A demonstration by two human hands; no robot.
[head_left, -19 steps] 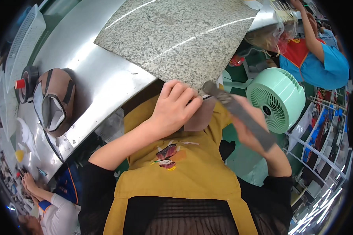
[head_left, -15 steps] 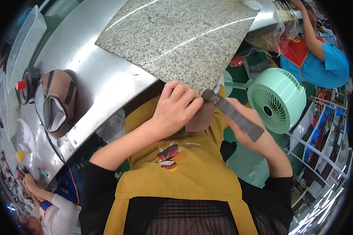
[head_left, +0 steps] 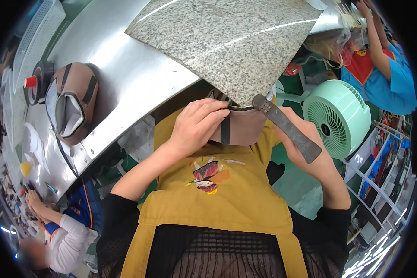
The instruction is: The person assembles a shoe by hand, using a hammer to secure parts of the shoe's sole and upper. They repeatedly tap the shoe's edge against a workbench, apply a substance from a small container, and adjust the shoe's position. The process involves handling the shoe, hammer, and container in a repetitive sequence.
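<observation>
My left hand (head_left: 195,124) is closed over the upper edge of a brown fabric bag (head_left: 243,129) with a black strip, pinching it below the front corner of a speckled grey stone slab (head_left: 231,51). The bag's open edge lies around that corner, and its lower part hangs in front of my yellow apron (head_left: 208,204). In my right hand (head_left: 306,134) is a dark metal hammer (head_left: 292,132). Its narrow end is beside the slab's corner, just above the bag's edge. The hammer's handle is mostly hidden under its head and my fingers.
A similar brown bag (head_left: 76,102) with black strips lies on the metal table (head_left: 120,60) at the left, beside a black tape roll (head_left: 41,82). A green fan (head_left: 336,119) stands at the right. Co-workers sit at the lower left and upper right. A white basket (head_left: 39,39) is far left.
My left hand has moved slightly left and down along the bag, and more of the bag with its black strip now shows. The hammer stays near the slab's corner.
</observation>
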